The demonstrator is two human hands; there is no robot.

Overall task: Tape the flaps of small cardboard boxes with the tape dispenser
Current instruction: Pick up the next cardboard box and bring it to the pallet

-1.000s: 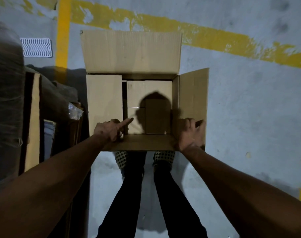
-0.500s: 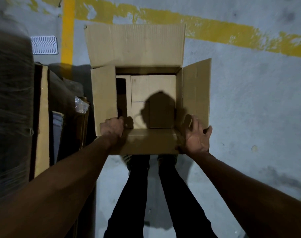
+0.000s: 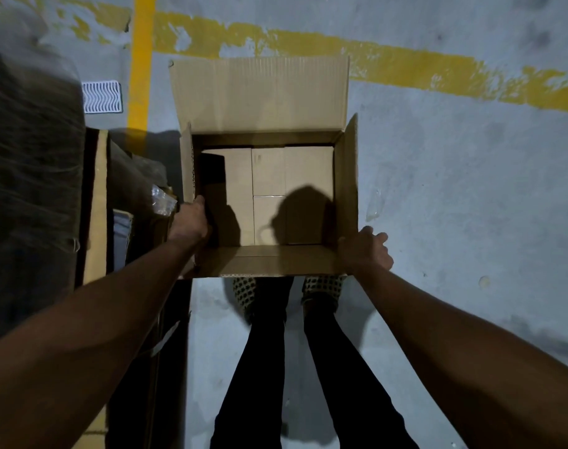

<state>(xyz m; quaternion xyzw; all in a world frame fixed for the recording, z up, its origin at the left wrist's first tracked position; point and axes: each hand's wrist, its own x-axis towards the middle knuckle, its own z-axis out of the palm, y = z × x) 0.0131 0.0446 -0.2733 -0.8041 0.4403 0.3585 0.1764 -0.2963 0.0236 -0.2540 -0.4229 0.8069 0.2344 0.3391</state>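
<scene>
A large open cardboard box (image 3: pixel 260 95) stands on the concrete floor in front of me, its far flap raised. Inside it lie several small closed cardboard boxes (image 3: pixel 308 170), partly in my shadow. My left hand (image 3: pixel 192 218) grips the box's left wall near the front corner, fingers hidden inside. My right hand (image 3: pixel 365 249) grips the front right corner, at the base of the right flap (image 3: pixel 347 176), which stands nearly upright. The near flap (image 3: pixel 269 260) lies towards me. No tape dispenser is in view.
Flattened cardboard sheets (image 3: pixel 96 205) and dark wrapped bundles stand close on the left, with a bit of clear plastic (image 3: pixel 161 200). A white vent grille (image 3: pixel 101 96) and yellow painted lines (image 3: pixel 405 64) mark the floor. My legs and patterned shoes (image 3: pixel 321 285) are right behind the box.
The left and right flaps have swung from lying out flat to nearly upright. My left hand moved from the front edge onto the left wall; my right hand shifted to the right corner.
</scene>
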